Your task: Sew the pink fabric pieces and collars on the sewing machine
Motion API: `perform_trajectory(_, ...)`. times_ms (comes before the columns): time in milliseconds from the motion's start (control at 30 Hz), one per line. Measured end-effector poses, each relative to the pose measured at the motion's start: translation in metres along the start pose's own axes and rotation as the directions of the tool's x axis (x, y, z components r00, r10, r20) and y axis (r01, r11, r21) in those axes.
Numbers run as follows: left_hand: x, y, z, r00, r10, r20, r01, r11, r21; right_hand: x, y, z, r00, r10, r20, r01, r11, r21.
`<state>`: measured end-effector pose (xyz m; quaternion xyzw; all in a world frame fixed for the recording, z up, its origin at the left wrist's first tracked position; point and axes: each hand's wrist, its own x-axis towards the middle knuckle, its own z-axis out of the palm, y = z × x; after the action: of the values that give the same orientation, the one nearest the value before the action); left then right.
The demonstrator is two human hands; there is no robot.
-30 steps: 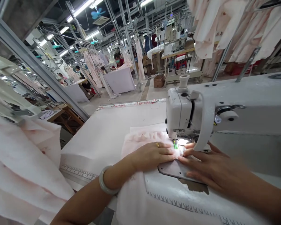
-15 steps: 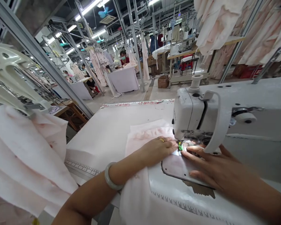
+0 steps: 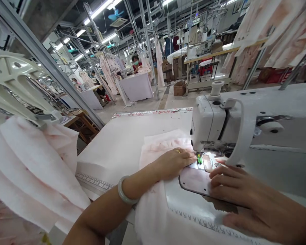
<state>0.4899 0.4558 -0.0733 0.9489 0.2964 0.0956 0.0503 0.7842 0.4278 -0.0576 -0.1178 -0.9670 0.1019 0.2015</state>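
The left hand (image 3: 174, 164) lies flat, pressing pale pink fabric (image 3: 155, 149) onto the white desk (image 3: 122, 143) beside the white sewing machine (image 3: 211, 122). The right hand (image 3: 242, 194) rests open and empty, fingertips on the grey metal plate (image 3: 193, 177).

A garment factory floor: an industrial sewing machine (image 3: 214, 126) stands on a white table (image 3: 122, 143) in the foreground, pale pink garments (image 3: 283, 37) hang from overhead metal rails (image 3: 148, 41), and another person (image 3: 135, 63) works at a distant table beneath fluorescent tube lights (image 3: 97, 10).
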Motion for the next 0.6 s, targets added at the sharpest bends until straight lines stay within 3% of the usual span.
perform_trajectory(167, -0.002, -0.003, 0.008, 0.999, -0.009, -0.037, 0.007, 0.999, -0.051, -0.009, -0.015, 0.014, 0.993, 0.026, 0.112, -0.046, 0.982, 0.181)
perform_trajectory(300, -0.005, -0.029, 0.005, 0.994, -0.082, -0.067, 0.078, 0.995, -0.070, -0.006, -0.026, 0.028, 0.994, 0.002, 0.112, -0.026, 0.977, 0.213)
perform_trajectory(400, -0.008, -0.065, -0.012, 0.966, -0.253, -0.054, 0.249, 0.967, -0.060, 0.005, -0.022, 0.037, 0.992, 0.114, -0.060, -0.103, 0.980, 0.171)
perform_trajectory(467, -0.013, -0.086, -0.028, 0.938, -0.342, -0.057, 0.340, 0.939, -0.048, 0.009, -0.013, 0.043, 0.944, 0.232, -0.236, -0.214, 0.972, 0.100)
perform_trajectory(533, -0.018, -0.094, -0.043, 0.912, -0.405, -0.070, 0.403, 0.914, -0.044, 0.007, -0.001, 0.048, 0.885, 0.303, -0.352, -0.317, 0.948, 0.020)
perform_trajectory(600, -0.023, -0.081, -0.051, 0.895, -0.439, -0.079, 0.436, 0.899, -0.052, 0.000, 0.009, 0.050, 0.860, 0.317, -0.401, -0.372, 0.926, -0.066)
